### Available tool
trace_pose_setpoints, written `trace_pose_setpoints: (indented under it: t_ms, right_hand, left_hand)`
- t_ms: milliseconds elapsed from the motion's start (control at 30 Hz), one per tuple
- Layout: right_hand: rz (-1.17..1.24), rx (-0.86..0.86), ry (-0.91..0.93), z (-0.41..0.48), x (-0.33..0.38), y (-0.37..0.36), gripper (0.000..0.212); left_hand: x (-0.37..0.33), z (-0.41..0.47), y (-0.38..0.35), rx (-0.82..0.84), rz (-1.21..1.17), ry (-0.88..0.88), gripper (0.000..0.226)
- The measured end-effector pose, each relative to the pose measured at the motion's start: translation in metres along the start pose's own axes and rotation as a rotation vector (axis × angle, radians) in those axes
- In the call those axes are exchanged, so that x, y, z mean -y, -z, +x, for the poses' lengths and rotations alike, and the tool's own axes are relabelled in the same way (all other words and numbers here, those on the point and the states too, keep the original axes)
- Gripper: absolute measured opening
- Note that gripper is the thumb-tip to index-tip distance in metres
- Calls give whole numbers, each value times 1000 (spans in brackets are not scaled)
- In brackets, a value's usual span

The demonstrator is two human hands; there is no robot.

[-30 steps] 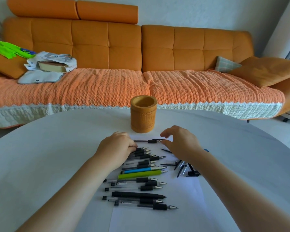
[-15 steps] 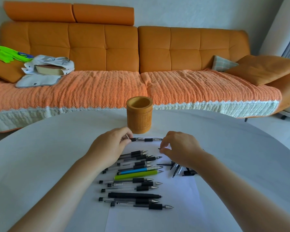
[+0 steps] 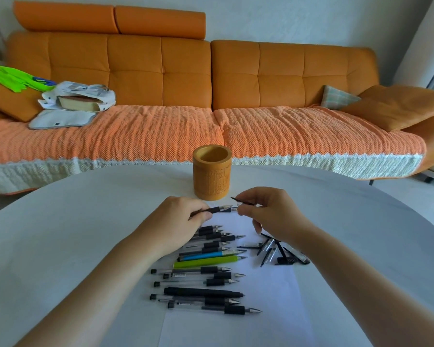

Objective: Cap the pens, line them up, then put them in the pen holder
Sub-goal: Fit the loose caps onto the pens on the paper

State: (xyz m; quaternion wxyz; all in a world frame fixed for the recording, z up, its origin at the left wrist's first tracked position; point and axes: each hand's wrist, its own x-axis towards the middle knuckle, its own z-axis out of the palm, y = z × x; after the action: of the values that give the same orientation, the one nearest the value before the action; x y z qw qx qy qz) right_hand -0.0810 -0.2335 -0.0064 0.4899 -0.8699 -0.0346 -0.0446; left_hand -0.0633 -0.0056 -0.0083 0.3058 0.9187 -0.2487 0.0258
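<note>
My left hand (image 3: pixel 179 222) grips a black-gripped pen (image 3: pixel 217 209), tip pointing right, lifted just above the paper. My right hand (image 3: pixel 268 214) pinches a clear cap with a black clip (image 3: pixel 243 202) right beside that tip. Below the hands, several uncapped pens (image 3: pixel 206 271) lie in a rough row on a white sheet (image 3: pixel 268 309), tips to the right, a blue pen (image 3: pixel 203 255) and a green pen (image 3: pixel 206 262) among them. Loose caps (image 3: pixel 276 254) are piled to the right. The brown cylindrical pen holder (image 3: pixel 211 172) stands upright and empty behind the hands.
The round white table (image 3: pixel 60 234) carries everything. Behind its far edge stands an orange sofa (image 3: pixel 211 96) with a bag, a book and cushions on it.
Both hands lifted from the sheet. My left hand picked up the top pen and my right hand took a cap and brought it near the pen tip.
</note>
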Motion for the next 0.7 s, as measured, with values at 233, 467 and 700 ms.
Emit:
trace_pose_setpoints:
  t_ms: [233, 467, 700]
  right_hand:
    - [-1, 56, -6, -3, 2, -1, 10]
    - [-29, 105, 40, -7, 6, -8, 9]
    - [-319, -8, 223, -14, 0, -16, 15]
  left_hand:
    - [-3, -1, -1, 23, -18, 13, 18]
    - [-9, -3, -3, 66, -52, 6, 15]
    - [-6, -2, 1, 74, 47, -7, 13]
